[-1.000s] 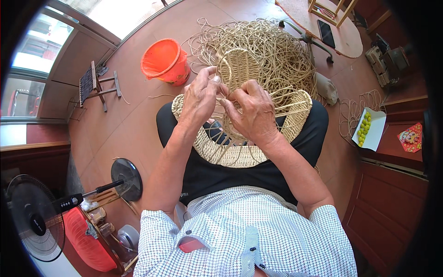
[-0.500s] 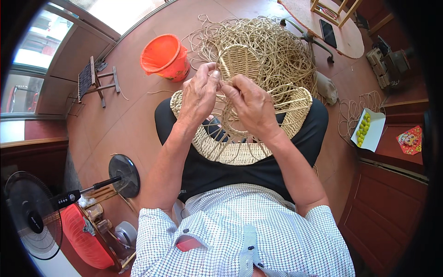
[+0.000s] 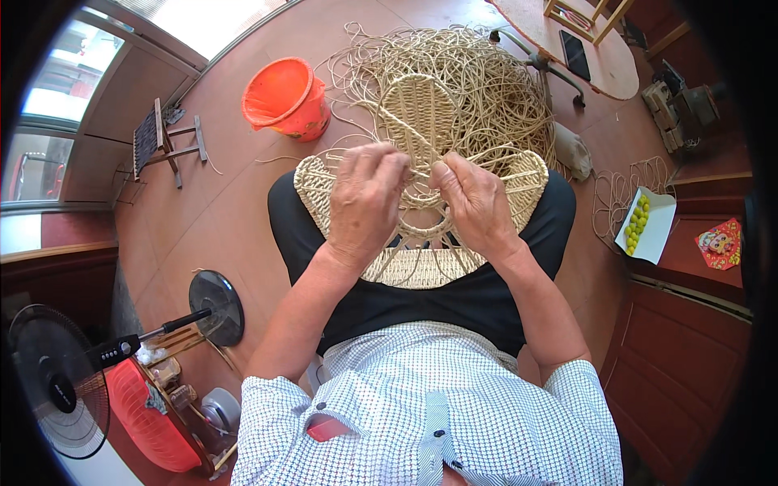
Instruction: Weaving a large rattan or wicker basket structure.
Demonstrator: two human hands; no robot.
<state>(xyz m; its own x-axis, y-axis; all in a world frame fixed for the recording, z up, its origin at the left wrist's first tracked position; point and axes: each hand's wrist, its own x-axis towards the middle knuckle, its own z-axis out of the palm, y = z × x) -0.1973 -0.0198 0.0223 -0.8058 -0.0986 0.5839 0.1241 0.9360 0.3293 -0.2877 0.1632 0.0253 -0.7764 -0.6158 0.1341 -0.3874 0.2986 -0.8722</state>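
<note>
A woven straw-coloured piece (image 3: pixel 415 270) lies across my lap, with several rounded woven panels joined by bare cords around a ring in the middle. Over its centre, my right hand (image 3: pixel 480 201) pinches a pale cord (image 3: pixel 403 128) between thumb and forefinger; the cord slants up to the left across the far panel. My left hand (image 3: pixel 365 198) is beside it with the fingers curled in. Whatever those fingers hold is hidden behind the hand. Thin cords stick out from the work near both hands.
Beyond the work, a big tangle of cord (image 3: pixel 494 89) covers the floor beside an orange bucket (image 3: pixel 285 101). A low folding stool (image 3: pixel 166 146) stands left, a fan (image 3: pixel 61 389) nearer. At right, a white tray of green fruit (image 3: pixel 658 231) rests on a red cabinet (image 3: pixel 677 356).
My hands have moved apart from close together over the centre, and both have come slightly nearer and to the right. The slanting cord now shows taut beyond my right hand.
</note>
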